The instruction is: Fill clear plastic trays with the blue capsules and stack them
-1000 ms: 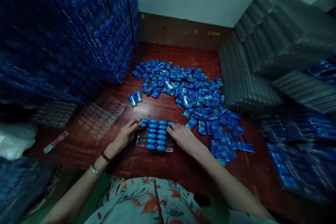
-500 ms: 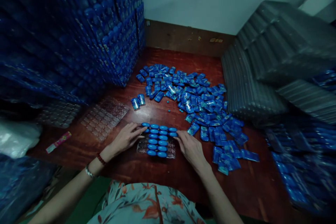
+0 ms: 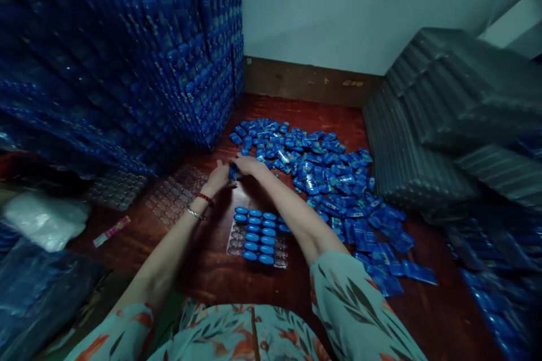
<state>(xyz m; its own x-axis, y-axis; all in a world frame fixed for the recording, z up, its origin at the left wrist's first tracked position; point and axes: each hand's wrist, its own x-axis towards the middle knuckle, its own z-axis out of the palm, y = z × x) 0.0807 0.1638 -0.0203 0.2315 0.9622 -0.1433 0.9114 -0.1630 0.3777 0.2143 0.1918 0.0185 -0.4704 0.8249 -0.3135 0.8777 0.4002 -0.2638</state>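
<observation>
Head view takes in a tall stack of filled blue trays (image 3: 127, 51) on the left and grey stacks of empty trays (image 3: 444, 118) on the right, with a reddish wooden table (image 3: 220, 276) between them. Across the far middle of that table spreads a loose heap of blue packets (image 3: 322, 175). Nearer the person lies a clear blister tray (image 3: 259, 237), partly filled with rows of blue capsule-shaped pieces. Left of it sit empty clear trays (image 3: 175, 194) and a small pink wrapper (image 3: 112, 230).

Both hands reach to the far side of the tray — the left hand (image 3: 218, 177) and right hand (image 3: 248, 164) meet over a small blue packet (image 3: 233, 172) standing apart from the heap. Fingers touch it, but whether either hand clasps it I cannot tell.
</observation>
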